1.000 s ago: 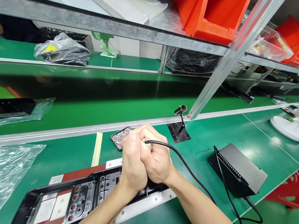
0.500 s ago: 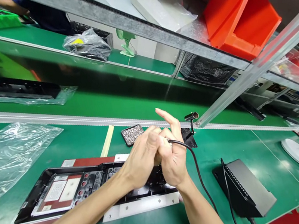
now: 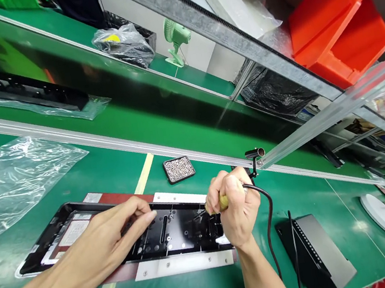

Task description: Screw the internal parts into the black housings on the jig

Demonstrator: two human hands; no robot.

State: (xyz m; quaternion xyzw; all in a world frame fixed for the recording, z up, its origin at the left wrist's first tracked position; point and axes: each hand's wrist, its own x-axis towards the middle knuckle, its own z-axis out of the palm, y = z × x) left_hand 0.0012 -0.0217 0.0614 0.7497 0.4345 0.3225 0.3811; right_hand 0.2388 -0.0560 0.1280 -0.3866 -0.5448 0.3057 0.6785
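My right hand (image 3: 238, 209) is closed around the yellow handle of a soldering iron (image 3: 223, 202), whose black cord leaves the back of the fist. The iron's thin tip points left, over the right part of a long black plastic housing (image 3: 182, 228). Whether the tip touches the plastic I cannot tell. My left hand (image 3: 119, 233) lies over the middle of the housing, thumb and fingers slightly apart, nothing visible between them. White strips with screws (image 3: 182, 265) run along the housing's edges, and a reddish-brown board shows beneath it.
Behind the housing lies a small black tray of metallic granules (image 3: 179, 169). A black tube holder (image 3: 254, 153) stands beyond my right hand. To the right is a grey-black box with a cable (image 3: 317, 253). Clear plastic (image 3: 19, 181) lies at left; a metal shelf with a red bin (image 3: 337, 23) overhangs.
My hands were together above the housing. Now the left has moved left and down over the housing, while the right has turned, showing the soldering iron's yellow handle. The view has shifted somewhat.
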